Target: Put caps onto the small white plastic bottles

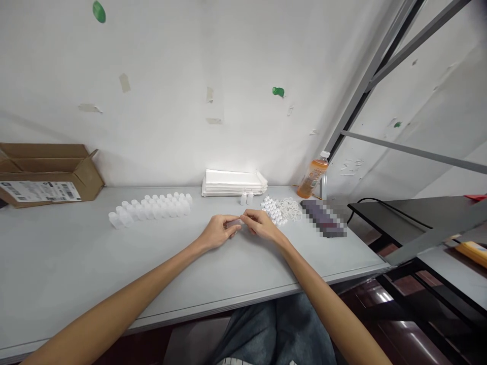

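Note:
My left hand [217, 233] is closed around a small translucent white bottle [235, 222], mostly hidden by the fingers. At its end my right hand [262, 224] pinches something too small and covered to make out; the fingertips of both hands meet there. Just behind them two small bottles with narrow tips [246, 197] stand upright. Right of my right hand lie a pile of small white caps [273, 210] and a heap of thin white rings or loops [291, 209]. Rows of translucent white bottles [152, 207] stand on the table to the left.
A stack of flat white trays or boxes [234, 183] lies against the wall. An orange drink bottle [312, 176] leans at the back right, near a blurred-out dark object [323, 218]. An open cardboard box [49, 175] stands far left on the grey table [182, 289].

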Tool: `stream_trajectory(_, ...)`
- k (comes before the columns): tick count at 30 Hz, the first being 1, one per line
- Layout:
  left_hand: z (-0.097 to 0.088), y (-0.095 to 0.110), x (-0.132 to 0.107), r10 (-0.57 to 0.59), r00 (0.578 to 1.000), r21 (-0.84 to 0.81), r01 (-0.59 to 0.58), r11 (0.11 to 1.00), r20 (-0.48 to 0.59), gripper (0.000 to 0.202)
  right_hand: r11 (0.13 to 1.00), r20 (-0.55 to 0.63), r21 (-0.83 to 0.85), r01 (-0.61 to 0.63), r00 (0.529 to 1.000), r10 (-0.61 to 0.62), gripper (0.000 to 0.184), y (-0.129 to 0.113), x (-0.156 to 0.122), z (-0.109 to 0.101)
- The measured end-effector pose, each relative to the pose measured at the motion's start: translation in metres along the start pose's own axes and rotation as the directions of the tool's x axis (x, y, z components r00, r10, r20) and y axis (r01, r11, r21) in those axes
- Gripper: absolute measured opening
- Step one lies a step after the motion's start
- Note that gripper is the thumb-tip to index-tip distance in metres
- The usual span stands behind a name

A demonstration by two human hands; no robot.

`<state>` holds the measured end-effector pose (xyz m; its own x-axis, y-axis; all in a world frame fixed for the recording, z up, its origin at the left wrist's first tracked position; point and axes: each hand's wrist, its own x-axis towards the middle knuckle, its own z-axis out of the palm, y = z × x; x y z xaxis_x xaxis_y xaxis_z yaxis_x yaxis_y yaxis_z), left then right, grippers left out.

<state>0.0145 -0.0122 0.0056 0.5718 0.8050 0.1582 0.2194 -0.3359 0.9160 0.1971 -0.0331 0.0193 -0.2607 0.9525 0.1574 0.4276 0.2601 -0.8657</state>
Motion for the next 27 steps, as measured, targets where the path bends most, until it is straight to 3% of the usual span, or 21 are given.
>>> stream_trajectory(4, 0.002, -0.002, 0.0, -0.055, 0.998, -0.065, 0.056, 0.996, 0.026, 0.029, 1.0, 0.008, -0.004, -0.027, 1.0, 0.027, 0.045, 0.001, 0.001, 0.001)
stream_trajectory(8, -0.002, 0.001, 0.0, -0.149, 0.985, -0.233, 0.166, 0.958, 0.087, 0.034, 1.0, -0.039, 0.001, 0.018, 0.999, -0.018, 0.043, -0.001, 0.001, 0.0)
stream_trajectory(11, -0.005, 0.004, 0.0, -0.171, 0.974, -0.257, 0.205, 0.944, 0.148, 0.036, 0.999, -0.036, -0.012, 0.04, 0.999, -0.041, 0.041, -0.002, 0.002, 0.0)
stream_trajectory(20, -0.003, 0.007, -0.002, -0.181, 0.975, -0.388, 0.218, 0.895, 0.13, 0.033, 0.995, -0.067, -0.063, 0.071, 0.995, -0.075, 0.044, 0.004, 0.003, -0.001)
stream_trajectory(27, -0.003, 0.006, -0.002, -0.188, 0.973, -0.343, 0.223, 0.912, 0.132, 0.034, 0.999, -0.013, -0.03, 0.033, 0.999, -0.034, 0.041, 0.004, 0.002, -0.002)
